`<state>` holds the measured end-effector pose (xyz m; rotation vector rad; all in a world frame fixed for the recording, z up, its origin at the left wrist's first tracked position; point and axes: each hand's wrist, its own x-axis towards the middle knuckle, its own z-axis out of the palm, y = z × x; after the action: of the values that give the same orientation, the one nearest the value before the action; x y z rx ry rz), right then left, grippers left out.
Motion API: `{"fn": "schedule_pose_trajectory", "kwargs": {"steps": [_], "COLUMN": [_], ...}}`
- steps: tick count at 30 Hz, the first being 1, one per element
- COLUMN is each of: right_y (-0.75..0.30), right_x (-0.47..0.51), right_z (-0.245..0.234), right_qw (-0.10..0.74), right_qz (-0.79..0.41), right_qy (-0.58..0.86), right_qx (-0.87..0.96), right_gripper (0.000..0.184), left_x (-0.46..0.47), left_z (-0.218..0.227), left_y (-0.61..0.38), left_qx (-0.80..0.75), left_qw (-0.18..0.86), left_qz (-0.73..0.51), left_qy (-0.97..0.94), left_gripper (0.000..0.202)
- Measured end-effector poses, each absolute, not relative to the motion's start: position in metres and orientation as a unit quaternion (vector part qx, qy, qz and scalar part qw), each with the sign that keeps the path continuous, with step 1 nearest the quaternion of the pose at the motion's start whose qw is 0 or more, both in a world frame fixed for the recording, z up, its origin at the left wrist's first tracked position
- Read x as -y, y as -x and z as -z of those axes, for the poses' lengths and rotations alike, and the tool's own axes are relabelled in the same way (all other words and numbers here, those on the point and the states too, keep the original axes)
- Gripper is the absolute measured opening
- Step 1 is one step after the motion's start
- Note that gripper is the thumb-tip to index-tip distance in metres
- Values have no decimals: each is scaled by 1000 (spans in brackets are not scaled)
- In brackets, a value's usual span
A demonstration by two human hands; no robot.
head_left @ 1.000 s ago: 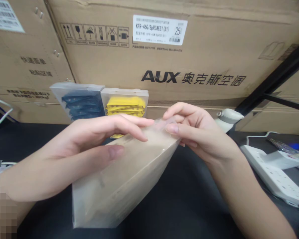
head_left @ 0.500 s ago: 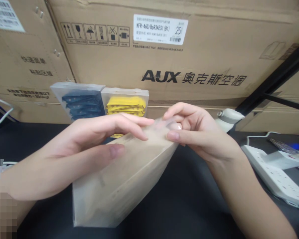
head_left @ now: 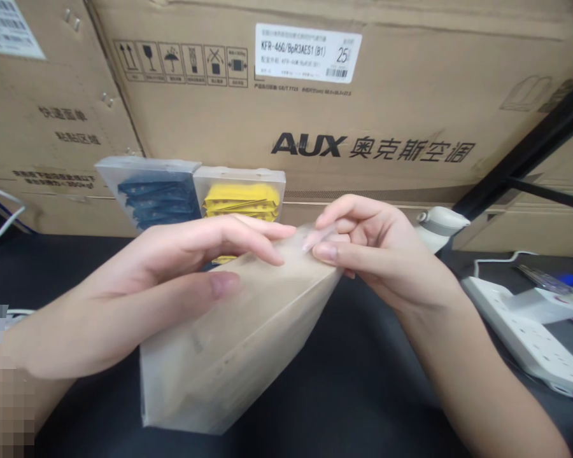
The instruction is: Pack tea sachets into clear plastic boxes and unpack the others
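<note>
A translucent plastic box [head_left: 239, 356] with beige contents is held tilted above the black table. My left hand [head_left: 186, 267] grips its upper left side, thumb on the near face and fingers over the top. At the box's upper right end, my right hand [head_left: 363, 245] pinches a clear flap between thumb and fingers. Behind the box stand two similar translucent boxes, one with blue packets [head_left: 160, 197] and one with yellow packets [head_left: 241, 200]; the held box and my left hand partly hide them.
Large cardboard cartons [head_left: 372, 114] line the back. On the right are a white bottle [head_left: 442, 226], a white power strip [head_left: 530, 337] with a cable, and a black metal frame bar [head_left: 525, 149]. A white cable [head_left: 4, 219] hangs at far left.
The thumb and fingers of my right hand have shifted slightly left on the clear flap, which lies flatter. My left hand and the box have barely moved.
</note>
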<state>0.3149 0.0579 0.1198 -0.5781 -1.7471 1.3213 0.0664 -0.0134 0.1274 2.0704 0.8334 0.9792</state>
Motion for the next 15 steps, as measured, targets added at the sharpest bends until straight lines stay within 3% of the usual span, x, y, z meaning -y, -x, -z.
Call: {"fn": "schedule_pose_trajectory", "kwargs": {"steps": [15], "right_y": [-312], "right_x": [-53], "right_z": [-122], "right_qw": [445], "right_qz": [-496], "right_qy": [254], "right_qx": [701], "right_gripper": [22], "left_x": [14], "left_z": [-128], "left_y": [-67], "left_qx": [-325], "left_qw": [336], "left_qz": [-374], "left_qy": [-801], "left_gripper": [25]}}
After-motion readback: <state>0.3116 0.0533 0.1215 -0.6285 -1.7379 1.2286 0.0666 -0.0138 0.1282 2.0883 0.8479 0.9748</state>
